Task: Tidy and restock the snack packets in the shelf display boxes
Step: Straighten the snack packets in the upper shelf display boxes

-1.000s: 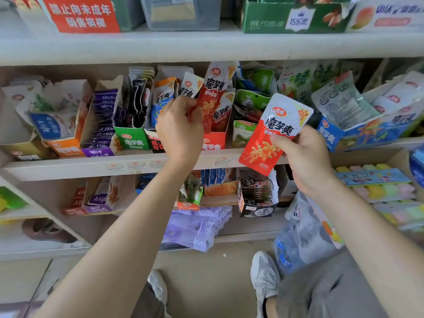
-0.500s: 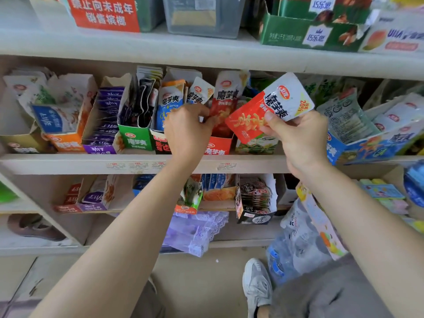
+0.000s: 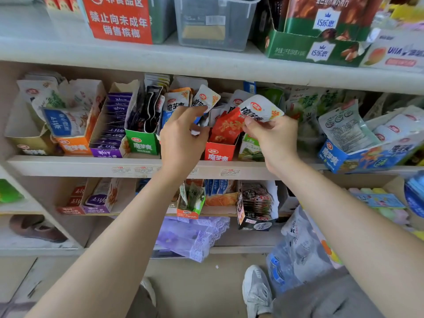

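My right hand (image 3: pixel 273 136) pinches the white top of a red-and-white snack packet (image 3: pixel 231 125). The packet is tilted, and its red lower end dips into the red display box (image 3: pixel 219 153) on the middle shelf. My left hand (image 3: pixel 181 138) is just left of that box. Its fingers and thumb close on a white-topped packet (image 3: pixel 206 98) standing in the neighbouring box, whose front the hand hides. More packets (image 3: pixel 177 104) stand upright behind my left hand.
Green (image 3: pixel 142 144), purple (image 3: pixel 106 152) and orange (image 3: pixel 74 145) display boxes line the shelf to the left. A blue box (image 3: pixel 344 157) of loose packets sits right. The upper shelf board (image 3: pixel 206 63) hangs close above. A clear bag of stock (image 3: pixel 298 251) rests by my shoe (image 3: pixel 257 290).
My right hand has carried the red packet up and left from in front of the shelf edge, and its lower end now enters the red box. My left hand stays at the neighbouring packets.
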`<state>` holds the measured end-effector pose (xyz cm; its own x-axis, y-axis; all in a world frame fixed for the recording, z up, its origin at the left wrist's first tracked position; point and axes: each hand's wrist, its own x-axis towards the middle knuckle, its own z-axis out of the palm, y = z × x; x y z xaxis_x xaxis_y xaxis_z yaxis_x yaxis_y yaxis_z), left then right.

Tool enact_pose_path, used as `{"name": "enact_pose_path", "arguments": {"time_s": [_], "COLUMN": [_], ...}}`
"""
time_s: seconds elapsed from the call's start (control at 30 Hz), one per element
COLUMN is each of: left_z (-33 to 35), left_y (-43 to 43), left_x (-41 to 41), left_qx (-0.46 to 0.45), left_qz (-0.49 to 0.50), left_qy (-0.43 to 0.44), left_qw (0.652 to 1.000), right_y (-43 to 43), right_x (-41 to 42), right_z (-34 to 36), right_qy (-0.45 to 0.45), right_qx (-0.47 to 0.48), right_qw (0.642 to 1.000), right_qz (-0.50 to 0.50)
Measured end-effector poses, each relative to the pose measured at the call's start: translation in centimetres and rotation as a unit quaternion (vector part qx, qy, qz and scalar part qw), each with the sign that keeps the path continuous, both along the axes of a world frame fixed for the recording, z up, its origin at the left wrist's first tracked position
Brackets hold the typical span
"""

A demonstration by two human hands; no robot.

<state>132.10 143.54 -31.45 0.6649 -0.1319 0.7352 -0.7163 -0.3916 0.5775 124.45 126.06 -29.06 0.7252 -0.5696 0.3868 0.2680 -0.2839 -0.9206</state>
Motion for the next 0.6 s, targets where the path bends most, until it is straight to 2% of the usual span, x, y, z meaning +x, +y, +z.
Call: {"name": "enact_pose_path", "arguments": {"time_s": [0.13, 0.23, 0.33, 0.43, 0.6], "left_z": [0.6, 0.5, 0.0, 0.1, 0.0], "left_y": [-0.9, -1.7, -1.7, -1.4, -0.4], "left_x": [0.3, 0.7, 1.3, 1.3, 1.7], "left_qx": [0.046, 0.1, 0.106, 0.095, 0.076], "left_qz": [-0.037, -0.029, 0.011, 0.035, -0.021], "left_qy": [-0.055, -0.086, -0.101, -0.107, -0.068], "left_qw": [0.997, 0.991, 0.989, 0.989, 0.995], "right_y": [-0.1, 0.1, -0.1, 0.0, 0.0], "right_x": [0.6, 1.0, 0.7, 0.1, 0.6], "right_z": [0.6, 1.2, 1.2, 1.2, 1.3], "right_qy": [0.111, 0.145, 0.1, 0.049, 0.064], "right_qx": [-0.189, -0.256, -0.262, -0.299, -0.395], "right_qw": [0.975, 0.955, 0.955, 0.952, 0.911], "right_qz": [-0.025, -0.025, -0.092, -0.045, -0.097]}}
